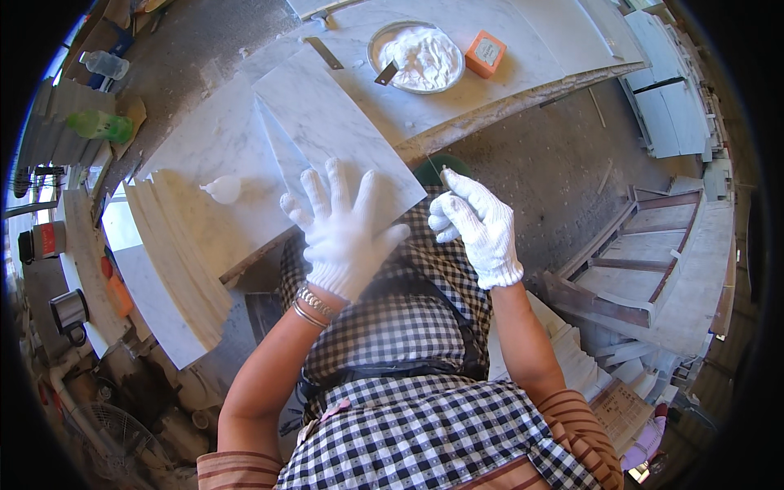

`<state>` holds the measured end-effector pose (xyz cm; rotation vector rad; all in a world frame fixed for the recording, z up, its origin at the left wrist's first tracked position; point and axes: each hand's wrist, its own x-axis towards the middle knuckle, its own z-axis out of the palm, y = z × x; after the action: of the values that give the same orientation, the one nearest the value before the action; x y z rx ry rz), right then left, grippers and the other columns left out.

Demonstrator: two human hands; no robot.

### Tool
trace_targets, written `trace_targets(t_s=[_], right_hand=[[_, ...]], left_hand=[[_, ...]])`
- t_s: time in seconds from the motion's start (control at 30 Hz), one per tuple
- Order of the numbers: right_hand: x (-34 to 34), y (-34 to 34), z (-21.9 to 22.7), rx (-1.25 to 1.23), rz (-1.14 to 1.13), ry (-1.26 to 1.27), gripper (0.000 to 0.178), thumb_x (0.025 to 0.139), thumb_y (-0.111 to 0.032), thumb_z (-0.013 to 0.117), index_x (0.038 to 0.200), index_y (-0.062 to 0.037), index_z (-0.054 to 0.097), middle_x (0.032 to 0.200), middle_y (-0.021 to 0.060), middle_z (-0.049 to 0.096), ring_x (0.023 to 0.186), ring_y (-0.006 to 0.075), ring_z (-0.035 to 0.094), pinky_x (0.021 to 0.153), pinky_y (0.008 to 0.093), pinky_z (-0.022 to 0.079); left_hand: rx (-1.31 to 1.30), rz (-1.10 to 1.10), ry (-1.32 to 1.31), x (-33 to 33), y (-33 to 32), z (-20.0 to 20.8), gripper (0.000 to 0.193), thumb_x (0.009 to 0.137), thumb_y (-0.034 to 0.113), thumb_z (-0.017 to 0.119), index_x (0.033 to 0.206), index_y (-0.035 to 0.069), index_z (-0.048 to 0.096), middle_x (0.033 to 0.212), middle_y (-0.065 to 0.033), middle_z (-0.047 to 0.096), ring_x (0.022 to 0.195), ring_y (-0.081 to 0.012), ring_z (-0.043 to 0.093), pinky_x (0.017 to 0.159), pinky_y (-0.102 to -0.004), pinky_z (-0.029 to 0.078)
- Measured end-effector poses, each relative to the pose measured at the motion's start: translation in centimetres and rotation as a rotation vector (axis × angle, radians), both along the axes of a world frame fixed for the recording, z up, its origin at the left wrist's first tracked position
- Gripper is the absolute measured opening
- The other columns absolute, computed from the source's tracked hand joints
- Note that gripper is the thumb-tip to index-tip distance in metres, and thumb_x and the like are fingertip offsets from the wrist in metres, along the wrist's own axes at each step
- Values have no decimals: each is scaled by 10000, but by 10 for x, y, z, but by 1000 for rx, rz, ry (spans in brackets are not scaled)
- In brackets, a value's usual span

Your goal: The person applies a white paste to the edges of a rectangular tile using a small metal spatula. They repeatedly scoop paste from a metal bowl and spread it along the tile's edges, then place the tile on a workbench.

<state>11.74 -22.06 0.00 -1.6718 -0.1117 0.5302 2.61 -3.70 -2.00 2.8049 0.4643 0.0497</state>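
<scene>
Both my hands wear white knitted gloves. My left hand (339, 224) is open, its fingers spread over the near part of a white marble slab (347, 122) with grey veins. Whether the palm presses on the stone I cannot tell. Beyond its fingertips a long, narrow, pointed white strip (278, 139) lies on the slab. My right hand (478, 224) is closed in a pinch just off the slab's right corner. From its fingertips sticks a thin, dark, straight piece (434, 163), seen nearly edge-on; its kind is unclear.
A bowl of white paste (425, 57) holding a putty knife (386, 73) stands by an orange box (485, 54) on the far bench. Another flat blade (324, 53) lies nearby. Left are a white rounded piece (222, 190) and stacked slabs (175, 261). A wooden frame (629, 253) stands right.
</scene>
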Motion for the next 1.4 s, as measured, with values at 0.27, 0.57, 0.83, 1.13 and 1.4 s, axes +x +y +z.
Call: trace_targets(t_s=[0.27, 0.57, 0.83, 1.13, 1.4], right_hand=[[0, 1, 1, -24, 6, -19, 402, 1041, -168, 686, 1399, 13, 660, 985, 113, 774, 814, 155, 746, 675, 292, 628], [-1, 2, 2, -9, 0, -12, 396, 1050, -167, 673, 1402, 14, 657, 996, 120, 771, 825, 166, 750, 679, 295, 630], [-2, 0, -1, -23, 13, -5, 402, 1053, -160, 664, 1411, 22, 646, 998, 120, 771, 827, 172, 752, 680, 300, 633], [-1, -9, 5, -42, 11, -33, 428, 1046, -142, 675, 1444, 5, 624, 956, 91, 753, 739, 111, 692, 618, 259, 590], [-20, -18, 8, -144, 272, -538, 441, 960, -49, 766, 1378, 43, 662, 1011, 102, 764, 804, 113, 696, 726, 268, 590]], left_hand=[[-89, -119, -136, -1, 4, -3, 519, 863, 498, 804, 1322, 268, 727, 1682, -222, 359, 1552, -582, 207, 1198, -795, 57], [-127, -105, -182, -4, 8, -10, 601, 831, 502, 830, 1361, 254, 692, 1669, -225, 375, 1555, -583, 189, 1199, -800, 35], [22, -11, -79, -7, -2, -9, 832, 778, 540, 855, 1475, 191, 563, 1647, -230, 370, 1534, -557, 231, 1196, -796, 70], [-705, -936, -204, -21, -43, 7, 446, 1045, 479, 598, 1147, 51, 671, 1102, -139, 726, 1004, -303, 730, 893, -428, 608], [-1829, 210, -61, -18, -21, 24, 550, 1031, 318, 730, 1356, -115, 635, 1200, -148, 762, 1090, -211, 717, 1014, -320, 549]])
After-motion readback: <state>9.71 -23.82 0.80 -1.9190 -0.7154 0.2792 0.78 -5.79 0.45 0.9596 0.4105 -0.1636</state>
